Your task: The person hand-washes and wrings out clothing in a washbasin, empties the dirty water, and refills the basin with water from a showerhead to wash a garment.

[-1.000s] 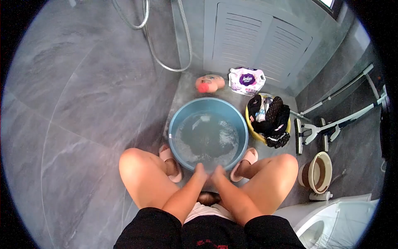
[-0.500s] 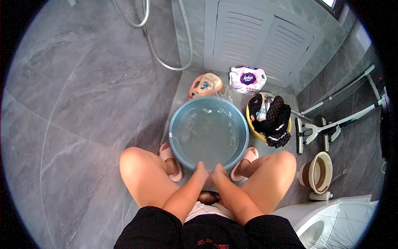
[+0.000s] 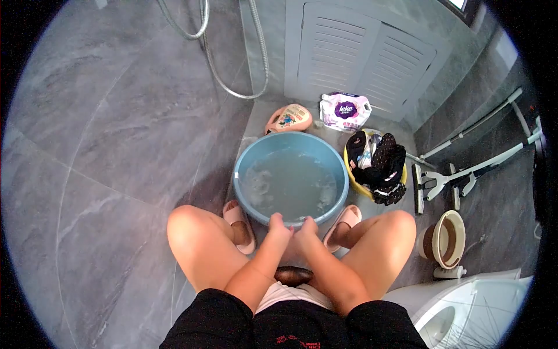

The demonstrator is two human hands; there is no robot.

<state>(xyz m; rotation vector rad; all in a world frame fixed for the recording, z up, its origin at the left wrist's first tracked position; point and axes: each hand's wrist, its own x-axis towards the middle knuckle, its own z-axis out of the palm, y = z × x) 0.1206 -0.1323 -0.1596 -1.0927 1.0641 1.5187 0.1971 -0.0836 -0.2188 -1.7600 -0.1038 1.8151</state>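
A large blue basin of cloudy water stands on the floor between my feet. My left hand is closed on its near rim, with the thumb on top and the fingers hidden below. Just beside it, my right hand grips the same rim in the same way. Behind the basin a pink bottle lies with its label up. To its right is a white and purple pouch.
A yellow basin holding dark clothes is right of the blue one. Squeegee mops lean at the right, above a brown and cream bucket and a toilet. A shower hose hangs at the top.
The blue basin's near rim has moved away from me, with both hands on it. Its water has sloshed about. The pink bottle has turned, and its label now shows.
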